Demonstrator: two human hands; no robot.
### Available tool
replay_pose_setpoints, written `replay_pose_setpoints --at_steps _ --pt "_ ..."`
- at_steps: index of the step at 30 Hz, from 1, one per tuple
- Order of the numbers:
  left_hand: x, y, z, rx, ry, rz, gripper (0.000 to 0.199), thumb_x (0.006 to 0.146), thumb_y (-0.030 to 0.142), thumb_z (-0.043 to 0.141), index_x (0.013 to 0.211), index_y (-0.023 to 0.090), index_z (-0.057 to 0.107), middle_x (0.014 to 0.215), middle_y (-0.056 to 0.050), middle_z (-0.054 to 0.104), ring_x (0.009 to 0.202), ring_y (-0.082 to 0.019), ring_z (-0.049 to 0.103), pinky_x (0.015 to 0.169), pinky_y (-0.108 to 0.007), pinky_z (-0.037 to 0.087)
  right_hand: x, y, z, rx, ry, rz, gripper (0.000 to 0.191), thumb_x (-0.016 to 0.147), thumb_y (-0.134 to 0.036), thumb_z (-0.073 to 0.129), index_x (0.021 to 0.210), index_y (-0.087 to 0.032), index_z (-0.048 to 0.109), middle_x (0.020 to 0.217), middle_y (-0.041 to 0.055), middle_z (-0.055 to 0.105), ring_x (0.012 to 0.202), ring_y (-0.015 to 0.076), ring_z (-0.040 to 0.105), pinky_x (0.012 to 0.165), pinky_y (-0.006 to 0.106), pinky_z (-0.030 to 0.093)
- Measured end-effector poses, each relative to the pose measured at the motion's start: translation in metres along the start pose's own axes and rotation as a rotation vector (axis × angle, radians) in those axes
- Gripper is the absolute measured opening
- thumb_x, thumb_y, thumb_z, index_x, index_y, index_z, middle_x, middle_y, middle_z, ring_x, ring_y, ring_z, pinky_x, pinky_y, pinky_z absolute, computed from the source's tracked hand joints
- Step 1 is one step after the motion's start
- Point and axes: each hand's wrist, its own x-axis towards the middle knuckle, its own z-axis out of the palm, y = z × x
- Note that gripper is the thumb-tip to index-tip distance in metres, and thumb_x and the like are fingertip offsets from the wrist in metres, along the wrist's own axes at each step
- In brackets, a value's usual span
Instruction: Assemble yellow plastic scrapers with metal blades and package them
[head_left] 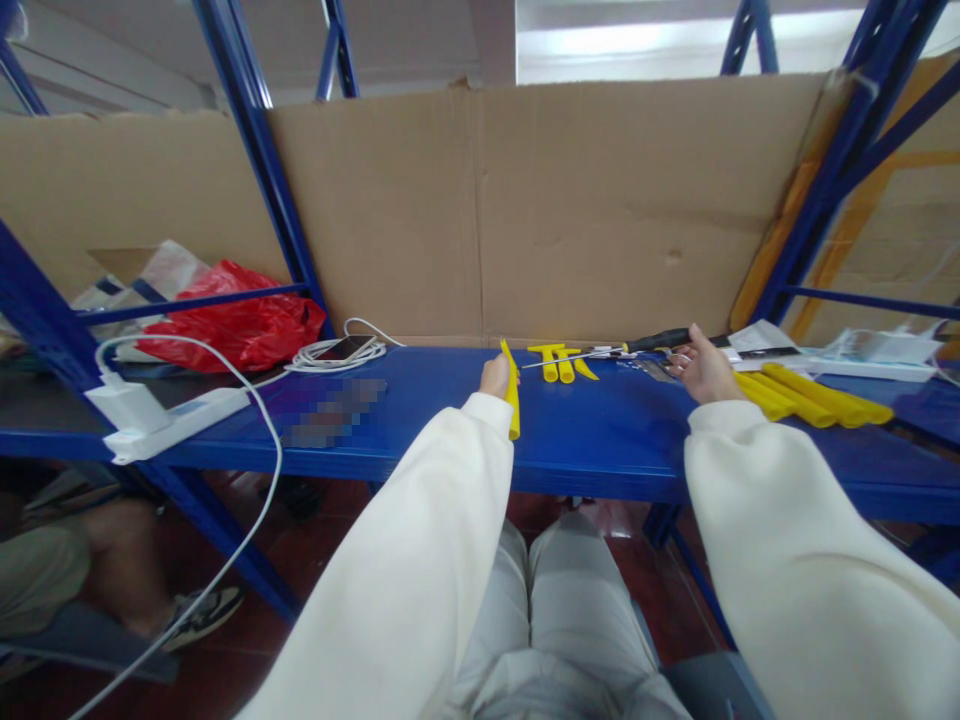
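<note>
Head view, yellow piece [514,402] in left hand [495,376]

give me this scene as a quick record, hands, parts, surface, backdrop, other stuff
left hand: holds yellow piece
right hand: holds black-handled tool, its thin shaft pointing left
between hands: small yellow parts
beside right hand: row of yellow tubes
surface: blue shelf
backdrop: cardboard
left side: red plastic bag, coiled white cable, white power strip
nearby person: bent leg, face out of view
</note>
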Motion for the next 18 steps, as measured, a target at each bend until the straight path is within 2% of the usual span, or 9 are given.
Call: replay_pose_setpoints --at_steps 3,14,18 --pt "-0.0015 0.0008 0.0002 -0.005 -0.002 -0.001 0.028 0.094 0.02 0.043 0.077 0.016 0.065 0.042 -0.002 0.051 0.046 -0.018 0.053 0.05 -0.027 0.041 0.0016 0.0012 0.0006 -0.024 0.063 0.015 0.057 0.079 -0.063 0.082 0.077 -0.026 0.039 0.052 -0.0083 0.043 0.04 0.0094 0.04 0.033 0.022 0.036" --pt "-0.0044 0.002 0.0004 -0.017 0.006 -0.003 0.023 0.091 0.018 0.045 0.077 0.017 0.064 0.043 -0.001 0.05 0.046 -0.018 0.053 0.05 -0.027 0.042 0.0043 0.0047 0.0023 -0.048 0.079 -0.015 0.064 0.078 -0.07 0.079 0.07 -0.026 0.032 0.043 -0.008 0.033 0.038 0.0116 0.036 0.032 0.024 0.03" --pt "-0.0004 -0.0002 0.0001 0.0 -0.002 0.001 0.022 0.091 0.026 0.049 0.077 0.017 0.064 0.045 -0.001 0.052 0.047 -0.018 0.054 0.052 -0.027 0.043 0.0041 0.0048 0.003 -0.053 0.099 -0.012 0.064 0.078 -0.069 0.079 0.068 -0.026 0.032 0.042 -0.0083 0.031 0.037 0.0113 0.037 0.032 0.023 0.032"
